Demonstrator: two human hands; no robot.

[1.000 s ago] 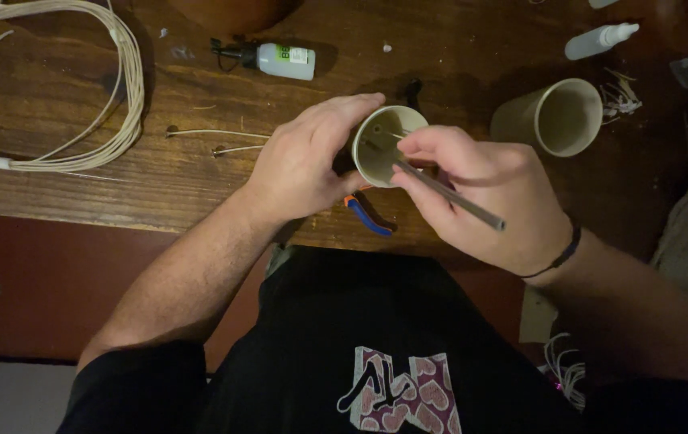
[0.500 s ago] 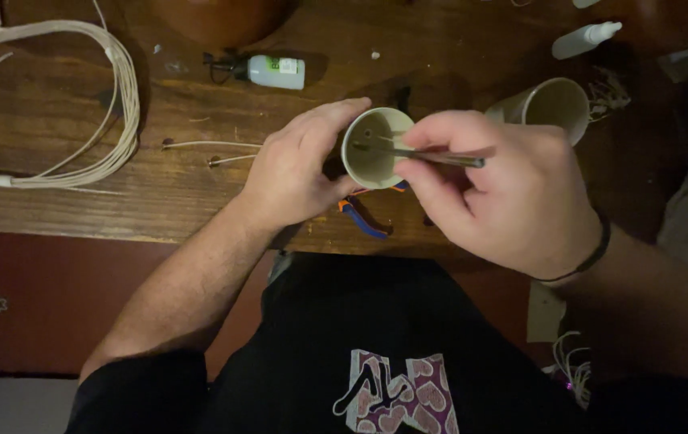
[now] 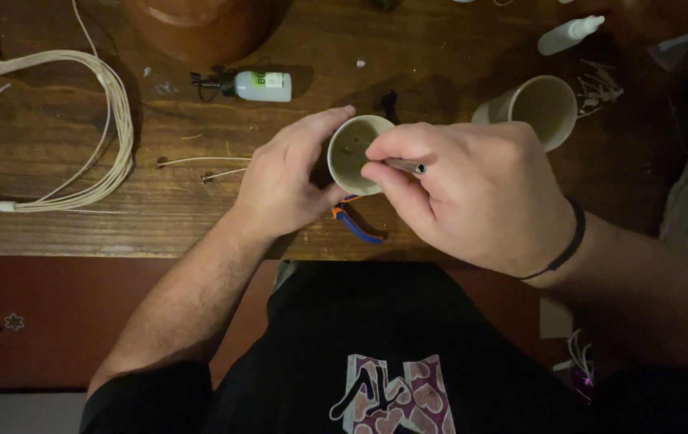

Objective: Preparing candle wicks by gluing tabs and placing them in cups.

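My left hand [image 3: 284, 178] grips a small pale cup [image 3: 350, 157] from its left side and holds it just above the wooden table [image 3: 79, 217], mouth turned up toward me. My right hand [image 3: 464, 193] is closed around a thin grey metal rod [image 3: 404, 165] that points steeply down into the cup; only the rod's near end shows between my fingers. Small dark dots are visible on the cup's inner bottom. My right wrist wears a dark band.
A blue-and-orange pair of pliers [image 3: 356, 221] lies under the cup. A second pale cup [image 3: 541, 108] stands at the right. A coil of pale cord [image 3: 55, 120], two wick pieces [image 3: 199, 165], a small white bottle [image 3: 260, 84], a squeeze bottle [image 3: 567, 34] and a brown pot [image 3: 199, 28] sit around.
My right hand has rotated the rod from lying slanted across the cup's rim to pointing nearly straight down into it, and has moved left over the cup.
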